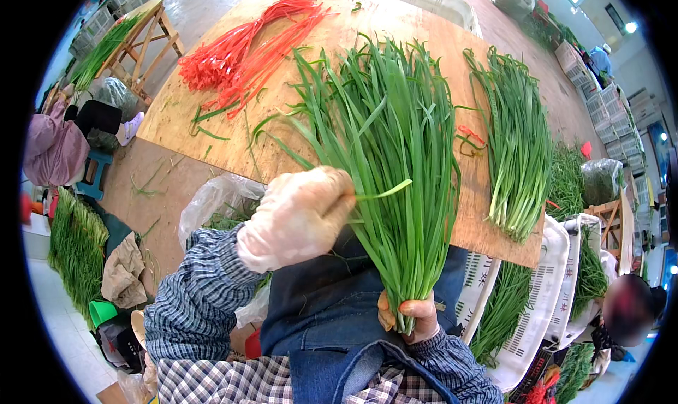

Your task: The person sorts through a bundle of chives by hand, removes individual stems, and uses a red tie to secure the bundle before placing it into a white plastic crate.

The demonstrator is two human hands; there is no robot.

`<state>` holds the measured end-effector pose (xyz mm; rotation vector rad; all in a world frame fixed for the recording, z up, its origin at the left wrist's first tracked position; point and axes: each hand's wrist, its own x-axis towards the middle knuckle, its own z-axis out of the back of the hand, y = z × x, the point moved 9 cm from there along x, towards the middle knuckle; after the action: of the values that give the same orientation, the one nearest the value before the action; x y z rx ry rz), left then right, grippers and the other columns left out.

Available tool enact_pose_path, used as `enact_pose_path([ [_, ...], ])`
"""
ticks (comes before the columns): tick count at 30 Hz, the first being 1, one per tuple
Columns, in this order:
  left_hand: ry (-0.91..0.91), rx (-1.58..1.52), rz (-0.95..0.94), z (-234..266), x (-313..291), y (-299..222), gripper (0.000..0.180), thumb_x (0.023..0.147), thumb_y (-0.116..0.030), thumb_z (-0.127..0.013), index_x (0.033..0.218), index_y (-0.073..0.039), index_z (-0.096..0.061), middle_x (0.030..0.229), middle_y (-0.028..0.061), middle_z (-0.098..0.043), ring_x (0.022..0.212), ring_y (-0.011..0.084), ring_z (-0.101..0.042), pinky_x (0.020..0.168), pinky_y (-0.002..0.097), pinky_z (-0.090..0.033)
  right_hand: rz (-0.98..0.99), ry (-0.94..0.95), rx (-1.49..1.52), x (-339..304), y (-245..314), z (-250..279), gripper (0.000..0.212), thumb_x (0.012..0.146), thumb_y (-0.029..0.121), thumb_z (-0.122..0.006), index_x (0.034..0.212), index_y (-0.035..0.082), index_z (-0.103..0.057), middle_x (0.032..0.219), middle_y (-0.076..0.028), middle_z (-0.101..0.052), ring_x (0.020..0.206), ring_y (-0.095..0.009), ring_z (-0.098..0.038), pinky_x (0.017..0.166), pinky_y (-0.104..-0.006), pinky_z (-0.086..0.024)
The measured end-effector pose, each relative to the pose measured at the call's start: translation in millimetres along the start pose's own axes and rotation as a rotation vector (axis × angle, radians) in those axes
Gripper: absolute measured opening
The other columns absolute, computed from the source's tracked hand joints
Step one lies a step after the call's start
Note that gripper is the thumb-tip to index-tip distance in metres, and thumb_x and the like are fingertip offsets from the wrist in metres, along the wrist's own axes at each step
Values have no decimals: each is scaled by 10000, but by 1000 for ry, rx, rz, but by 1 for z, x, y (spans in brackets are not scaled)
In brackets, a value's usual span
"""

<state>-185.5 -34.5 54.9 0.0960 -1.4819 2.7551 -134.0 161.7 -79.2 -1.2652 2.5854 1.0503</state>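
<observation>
My right hand (418, 315) is wrapped round the pale lower ends of a large bunch of garlic chives (395, 150). Its green leaves fan out away from me over the wooden tabletop (212, 139). At the left side of the bunch, my left hand (296, 213), in a whitish glove, is closed with thumb and fingers pinching a single yellowish-green leaf (387, 191). The tip of that leaf points right, across the bunch. Another bunch of chives (519, 157) lies on the right part of the tabletop, apart from my hands.
Red plastic ties (247, 51) lie at the table's far left, with leaf scraps nearby. White crates (540, 298) holding chives stand right of my legs. A clear plastic bag (215, 203) is below the left edge. Another person (60, 146) sits at far left.
</observation>
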Motion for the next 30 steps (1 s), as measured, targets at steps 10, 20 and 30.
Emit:
enact_pose_path([
  [10,115,535,-270,-43,10,-11,181,709,-238,-672,750,-69,-620,569,88,-576,566,299,-595,543,404,-440,-14,-58,-69,-1,0,3,450,619,98,-692,993,-89,-527,724,-202,-597,464,-223,-532,408,-320,-434],
  [20,-540,681,-229,55,-29,-12,154,748,-79,-616,601,-56,-574,467,89,-471,399,254,-458,483,381,-378,23,-80,-88,-6,5,9,409,629,92,-689,966,-82,-536,716,-190,-599,453,-207,-519,400,-309,-413],
  [30,-250,1008,285,93,-157,93,336,651,-147,-737,963,-71,-637,1083,100,-591,994,274,-529,956,447,-341,-16,-61,-99,-1,-5,8,404,640,89,-700,983,-61,-547,742,-191,-609,476,-215,-539,412,-316,-427],
])
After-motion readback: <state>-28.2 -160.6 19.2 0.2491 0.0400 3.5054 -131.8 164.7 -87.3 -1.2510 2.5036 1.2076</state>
